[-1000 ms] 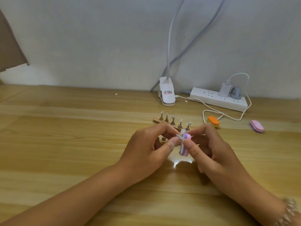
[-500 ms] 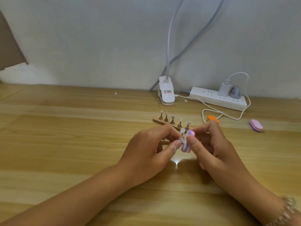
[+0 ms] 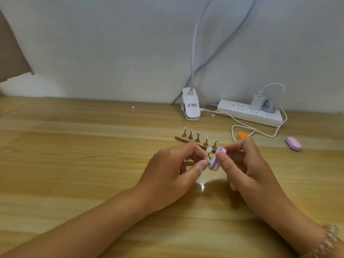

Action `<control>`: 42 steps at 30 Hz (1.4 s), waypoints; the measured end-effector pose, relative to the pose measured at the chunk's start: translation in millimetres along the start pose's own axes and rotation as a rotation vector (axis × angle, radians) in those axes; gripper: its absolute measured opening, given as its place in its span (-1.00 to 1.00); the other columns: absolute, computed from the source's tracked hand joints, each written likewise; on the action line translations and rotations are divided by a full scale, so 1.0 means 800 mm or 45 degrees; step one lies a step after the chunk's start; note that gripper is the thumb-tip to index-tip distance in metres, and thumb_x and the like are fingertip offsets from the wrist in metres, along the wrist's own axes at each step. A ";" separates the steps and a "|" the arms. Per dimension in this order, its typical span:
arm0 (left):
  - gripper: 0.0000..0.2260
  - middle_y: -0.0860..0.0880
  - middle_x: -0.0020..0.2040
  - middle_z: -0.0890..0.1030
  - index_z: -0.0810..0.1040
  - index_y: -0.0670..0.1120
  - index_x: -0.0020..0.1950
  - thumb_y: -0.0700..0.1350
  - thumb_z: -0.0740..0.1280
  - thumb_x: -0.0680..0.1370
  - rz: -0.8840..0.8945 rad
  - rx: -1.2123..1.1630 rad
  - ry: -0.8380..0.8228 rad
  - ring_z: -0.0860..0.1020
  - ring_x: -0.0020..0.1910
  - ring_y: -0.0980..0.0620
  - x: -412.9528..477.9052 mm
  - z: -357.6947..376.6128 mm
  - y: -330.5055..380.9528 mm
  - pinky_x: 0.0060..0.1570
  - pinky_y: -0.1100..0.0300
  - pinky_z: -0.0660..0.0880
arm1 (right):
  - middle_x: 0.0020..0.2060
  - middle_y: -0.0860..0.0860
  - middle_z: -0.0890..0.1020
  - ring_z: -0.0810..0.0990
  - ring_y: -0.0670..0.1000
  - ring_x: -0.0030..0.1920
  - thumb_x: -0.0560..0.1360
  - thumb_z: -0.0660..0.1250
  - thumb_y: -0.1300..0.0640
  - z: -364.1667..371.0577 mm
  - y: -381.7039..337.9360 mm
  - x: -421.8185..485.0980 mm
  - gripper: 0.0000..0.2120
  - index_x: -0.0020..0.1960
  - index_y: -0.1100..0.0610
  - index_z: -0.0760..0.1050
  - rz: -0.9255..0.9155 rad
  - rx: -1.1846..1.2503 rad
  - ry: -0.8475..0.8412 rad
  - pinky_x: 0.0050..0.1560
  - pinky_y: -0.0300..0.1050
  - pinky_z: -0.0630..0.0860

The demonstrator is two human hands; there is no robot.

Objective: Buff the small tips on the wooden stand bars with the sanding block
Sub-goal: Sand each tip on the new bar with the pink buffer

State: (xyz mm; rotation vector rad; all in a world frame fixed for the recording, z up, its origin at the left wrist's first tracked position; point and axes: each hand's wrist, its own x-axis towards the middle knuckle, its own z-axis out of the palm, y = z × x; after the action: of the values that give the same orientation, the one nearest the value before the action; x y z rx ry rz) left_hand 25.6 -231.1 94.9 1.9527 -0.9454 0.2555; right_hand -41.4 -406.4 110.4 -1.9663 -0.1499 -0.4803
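Observation:
A wooden stand bar (image 3: 181, 139) lies on the table, carrying several metal pegs topped with small clear tips (image 3: 197, 133). A second bar (image 3: 188, 162) sits mostly hidden behind my hands. My left hand (image 3: 175, 170) pinches a small clear tip (image 3: 207, 160) between thumb and fingers. My right hand (image 3: 243, 164) holds a purple and pink sanding block (image 3: 216, 161) against that tip. Another tip on its peg (image 3: 209, 150) shows just above my fingers.
A white lamp clip (image 3: 190, 108) stands at the wall with a power strip (image 3: 249, 113) and white cable to its right. An orange block (image 3: 241, 135) and a pink block (image 3: 293, 143) lie on the table to the right.
Both hands have shifted slightly up and away from me, and the sanding block has moved a little against the pinched tip. The far stand bar has not moved.

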 end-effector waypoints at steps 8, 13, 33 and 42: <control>-0.95 0.23 -0.14 0.62 0.61 0.07 -0.03 -0.02 0.37 0.54 -0.006 0.016 0.010 0.43 -0.49 0.10 -0.001 0.001 0.001 -0.40 0.39 0.28 | -0.24 0.01 0.70 0.36 0.32 -0.42 0.42 0.28 -0.17 0.000 0.001 0.001 -0.65 -0.03 0.11 0.40 0.013 0.037 -0.002 -0.37 0.21 0.38; -0.93 0.20 -0.12 0.63 0.62 0.05 -0.02 -0.02 0.36 0.55 0.004 0.005 0.001 0.43 -0.49 0.07 -0.001 0.000 0.000 -0.41 0.31 0.32 | -0.25 0.02 0.69 0.42 0.25 -0.41 0.46 0.28 -0.12 0.002 0.002 -0.001 -0.69 -0.02 0.13 0.40 -0.016 0.008 -0.086 -0.39 0.19 0.39; -0.95 0.19 -0.15 0.63 0.62 0.05 -0.03 -0.03 0.38 0.55 -0.041 -0.073 0.003 0.39 -0.51 0.13 0.001 0.000 0.000 -0.42 0.39 0.26 | -0.28 -0.04 0.67 0.47 0.22 -0.43 0.45 0.30 -0.15 0.003 0.000 -0.003 -0.66 -0.02 0.12 0.41 -0.074 -0.033 -0.086 -0.43 0.09 0.39; -0.96 0.19 -0.15 0.63 0.62 0.05 -0.03 -0.03 0.37 0.56 -0.043 -0.056 -0.003 0.40 -0.49 0.15 0.000 0.000 -0.001 -0.41 0.42 0.25 | -0.28 -0.03 0.68 0.48 0.27 -0.41 0.44 0.32 -0.13 0.003 -0.001 -0.003 -0.68 -0.03 0.10 0.41 -0.055 -0.005 -0.110 -0.42 0.15 0.39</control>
State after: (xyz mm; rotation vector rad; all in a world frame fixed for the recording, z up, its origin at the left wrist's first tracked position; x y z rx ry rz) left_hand 25.9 -230.6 94.6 1.9275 -0.9112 0.2117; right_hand -43.0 -403.7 109.8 -1.9915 -0.2464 -0.4239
